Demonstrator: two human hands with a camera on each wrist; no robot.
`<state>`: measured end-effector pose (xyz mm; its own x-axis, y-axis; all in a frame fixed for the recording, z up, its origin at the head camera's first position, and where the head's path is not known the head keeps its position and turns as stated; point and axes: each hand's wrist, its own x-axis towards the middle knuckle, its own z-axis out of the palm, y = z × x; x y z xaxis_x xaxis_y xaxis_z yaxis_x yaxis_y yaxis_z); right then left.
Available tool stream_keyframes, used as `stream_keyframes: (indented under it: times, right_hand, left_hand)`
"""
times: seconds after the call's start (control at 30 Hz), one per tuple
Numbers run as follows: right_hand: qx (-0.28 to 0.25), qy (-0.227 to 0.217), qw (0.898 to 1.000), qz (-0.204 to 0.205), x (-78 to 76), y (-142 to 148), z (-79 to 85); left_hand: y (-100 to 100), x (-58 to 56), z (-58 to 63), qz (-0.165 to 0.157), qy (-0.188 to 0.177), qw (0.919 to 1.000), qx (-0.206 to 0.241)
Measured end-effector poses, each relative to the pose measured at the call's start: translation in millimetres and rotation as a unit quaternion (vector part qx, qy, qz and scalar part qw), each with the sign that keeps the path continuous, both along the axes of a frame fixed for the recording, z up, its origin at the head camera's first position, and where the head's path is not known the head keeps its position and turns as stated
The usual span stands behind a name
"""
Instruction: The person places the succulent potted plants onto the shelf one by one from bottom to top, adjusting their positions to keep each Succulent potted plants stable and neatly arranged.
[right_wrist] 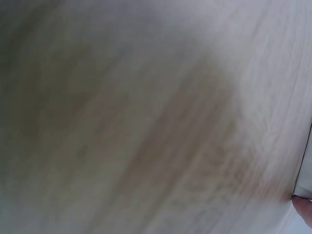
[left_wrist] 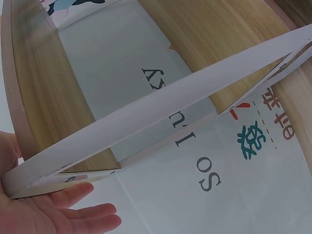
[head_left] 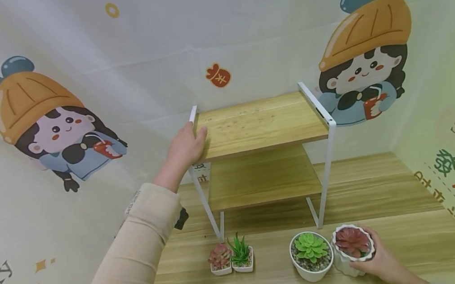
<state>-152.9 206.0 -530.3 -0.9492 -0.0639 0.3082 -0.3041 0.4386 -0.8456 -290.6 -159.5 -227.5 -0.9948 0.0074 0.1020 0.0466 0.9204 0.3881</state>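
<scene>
A two-tier shelf [head_left: 264, 123] with wooden boards and white metal side frames stands on the wooden table. My left hand [head_left: 187, 145] grips its upper left corner, thumb over the top board and fingers outside the white side frame [left_wrist: 161, 105]. In the left wrist view, the fingers [left_wrist: 92, 214] lie fairly straight along the frame. My right hand [head_left: 379, 257] holds a white fluted pot with a dark red succulent [head_left: 352, 241], thumb in front and fingers around the far side. Just left of it, a round white pot with a green succulent [head_left: 312, 254] stands close by.
Two small square pots, one with a pinkish succulent [head_left: 220, 259] and one with a spiky green plant [head_left: 241, 253], sit side by side before the shelf's left leg. A printed cloth [head_left: 242, 32] hangs behind the table [head_left: 378, 192]. The right wrist view is mostly blurred wood grain.
</scene>
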Motion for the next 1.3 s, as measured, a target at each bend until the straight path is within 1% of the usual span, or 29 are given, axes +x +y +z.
stream_keyframes:
  times: [0.1, 0.23, 0.33, 0.4, 0.5, 0.67, 0.77, 0.93, 1.03, 1.13, 1.3]
  right_hand:
    - [-0.003, -0.014, 1.000, -0.006, 0.8, -0.5, 1.8]
    - [0.005, -0.035, 0.999, -0.024, 2.1, -1.3, 4.3]
    - [-0.001, -0.033, 0.999, -0.029, 2.5, -2.2, 3.7]
    - [-0.017, -0.022, 0.999, -0.025, 2.6, -2.6, 2.4]
    - [-0.036, -0.021, 0.999, -0.021, 3.5, -2.7, 1.2]
    - [-0.049, -0.058, 0.997, -0.016, 5.1, -1.7, 2.6]
    - [-0.062, -0.066, 0.996, -0.013, 5.8, -1.0, 2.0]
    - [-0.073, -0.037, 0.996, -0.020, 8.4, 0.2, 1.8]
    - [-0.062, -0.018, 0.997, -0.031, 8.8, 1.0, 4.7]
    - [-0.043, -0.006, 0.998, -0.040, 8.2, 1.9, 10.2]
    - [-0.015, -0.013, 0.999, -0.045, 6.9, 3.2, 25.4]
  left_hand:
    - [-0.2, -0.1, -0.4, 0.004, 0.002, 1.0000, 0.002]
    - [0.1, -0.2, -0.6, 0.008, 0.003, 1.0000, 0.005]
    - [0.3, -0.4, -0.7, 0.008, 0.004, 1.0000, 0.004]
    - [0.5, -0.9, -0.7, 0.009, 0.006, 0.9999, 0.005]
    - [1.0, -1.5, -0.5, 0.010, 0.012, 0.9999, 0.002]
    - [1.2, -1.7, -0.3, 0.012, 0.020, 0.9997, -0.003]
    - [1.5, -0.9, -0.1, 0.013, 0.019, 0.9997, 0.000]
    - [1.9, 0.9, 0.3, 0.011, 0.009, 0.9999, 0.006]
    - [1.8, 1.1, 0.2, 0.008, 0.009, 0.9999, 0.004]
    - [1.7, 1.3, 0.0, 0.006, 0.011, 0.9999, 0.003]
    - [1.2, 0.8, -0.8, 0.009, 0.011, 0.9999, 0.005]
